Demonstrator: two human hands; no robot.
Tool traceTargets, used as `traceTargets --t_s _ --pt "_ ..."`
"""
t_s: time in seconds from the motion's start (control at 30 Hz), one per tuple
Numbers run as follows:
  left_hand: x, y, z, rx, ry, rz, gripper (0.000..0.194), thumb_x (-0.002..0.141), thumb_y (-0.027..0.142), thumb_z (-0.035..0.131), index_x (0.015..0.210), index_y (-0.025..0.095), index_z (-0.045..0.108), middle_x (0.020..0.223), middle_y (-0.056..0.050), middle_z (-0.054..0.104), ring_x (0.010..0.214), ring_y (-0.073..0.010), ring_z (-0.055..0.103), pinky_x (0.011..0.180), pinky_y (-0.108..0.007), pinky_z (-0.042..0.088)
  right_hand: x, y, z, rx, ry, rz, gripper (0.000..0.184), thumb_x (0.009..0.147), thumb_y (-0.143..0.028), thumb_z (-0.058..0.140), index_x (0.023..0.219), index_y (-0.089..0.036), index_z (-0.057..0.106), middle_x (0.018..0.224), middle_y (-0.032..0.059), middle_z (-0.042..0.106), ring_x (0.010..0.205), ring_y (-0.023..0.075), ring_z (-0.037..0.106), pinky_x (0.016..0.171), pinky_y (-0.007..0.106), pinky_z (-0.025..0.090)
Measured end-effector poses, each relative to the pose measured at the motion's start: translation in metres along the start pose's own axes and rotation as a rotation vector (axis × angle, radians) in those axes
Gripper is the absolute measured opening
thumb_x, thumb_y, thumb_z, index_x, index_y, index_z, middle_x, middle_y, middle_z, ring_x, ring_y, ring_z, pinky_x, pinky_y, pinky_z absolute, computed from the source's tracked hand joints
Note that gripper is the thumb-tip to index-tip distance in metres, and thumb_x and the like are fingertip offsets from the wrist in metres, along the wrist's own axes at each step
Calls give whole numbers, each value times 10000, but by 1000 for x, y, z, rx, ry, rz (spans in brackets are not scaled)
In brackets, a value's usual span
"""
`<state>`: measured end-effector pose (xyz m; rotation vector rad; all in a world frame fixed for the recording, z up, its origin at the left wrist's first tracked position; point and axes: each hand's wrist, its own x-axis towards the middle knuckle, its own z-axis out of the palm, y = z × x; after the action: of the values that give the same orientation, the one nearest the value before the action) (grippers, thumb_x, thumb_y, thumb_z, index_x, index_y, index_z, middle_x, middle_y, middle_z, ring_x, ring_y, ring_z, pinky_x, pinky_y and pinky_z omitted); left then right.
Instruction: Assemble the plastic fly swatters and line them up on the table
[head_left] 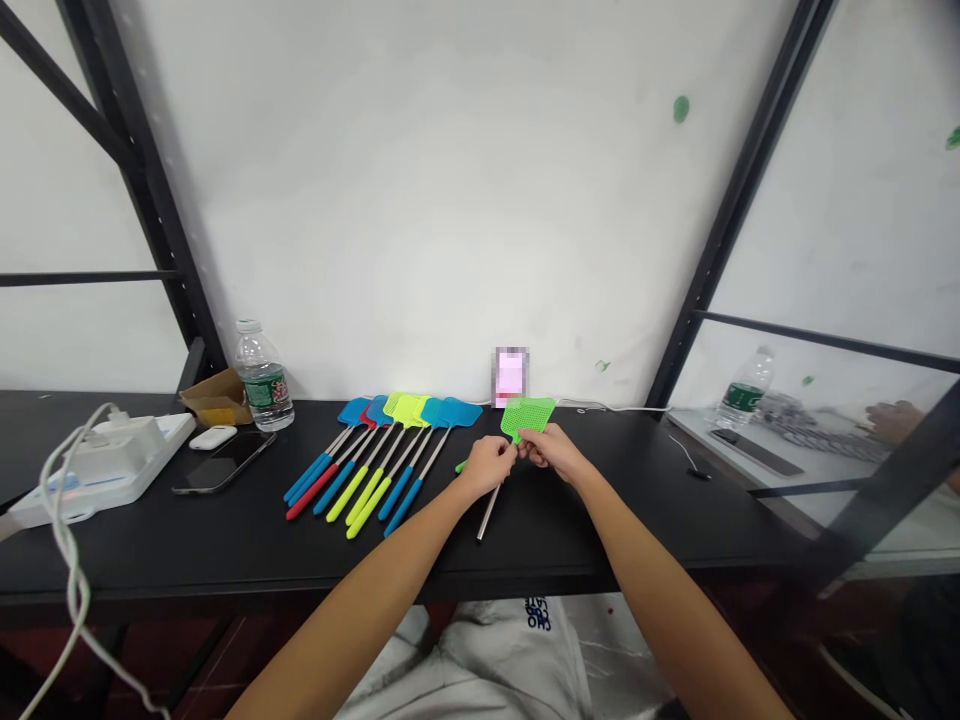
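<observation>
Since the neck of a green plastic fly swatter is pinched between the left hand and the right hand, its mesh head is held up off the black surface near the back edge, while its steel shaft slants toward the front edge. Both hands are narrowly closed on it, their fingers meeting around the join. A small green piece is seen just beside the left hand. Further left, a fanned row of blue, red and lime fly swatters is laid with heads toward the back edge and grips spread toward the front. Behind the held head, a pixelated pink object is stood against the wall. Near the left edge, a water bottle, a phone and a white power strip are placed.
</observation>
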<state>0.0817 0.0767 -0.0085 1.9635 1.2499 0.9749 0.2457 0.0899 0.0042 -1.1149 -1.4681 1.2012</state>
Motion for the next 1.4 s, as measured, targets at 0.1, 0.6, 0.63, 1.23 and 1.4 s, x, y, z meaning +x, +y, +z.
traceTargets --t_s 0.1,0.6,0.63,1.23,1.4 --pt "-1 0 0 3 3 5 306 840 360 450 638 177 588 510 14 593 462 -114 565 500 -214 414 0 0 0 7 33 6 302 766 -392 619 640 -118 603 555 45 611 347 53 379 325 190 221" --pt "-1 0 1 23 18 32 312 830 350 442 607 181 579 516 8 599 516 -124 579 537 -222 406 -2 -1 1 -22 40 20 329 793 -428 605 699 -113 606 565 25 598 355 49 375 326 185 225" --pt "-1 -1 1 23 17 32 306 827 344 444 607 180 580 516 8 600 514 -124 578 535 -221 405 -2 -2 1 -23 36 22 331 793 -430 604 699 -113 607 563 24 596 354 49 373 325 185 224" --pt "-7 8 -1 35 51 105 319 834 345 453 594 177 579 506 13 578 501 -111 530 538 -218 375 -4 -5 0 50 9 41 293 756 -392 631 636 -128 590 478 -7 526 354 53 370 347 186 214" --pt "-7 10 -2 41 61 127 329 839 345 450 577 180 562 495 16 565 489 -106 507 530 -219 362 -5 -6 1 74 -7 33 289 750 -381 622 612 -131 585 450 -8 510 351 56 362 355 189 209"
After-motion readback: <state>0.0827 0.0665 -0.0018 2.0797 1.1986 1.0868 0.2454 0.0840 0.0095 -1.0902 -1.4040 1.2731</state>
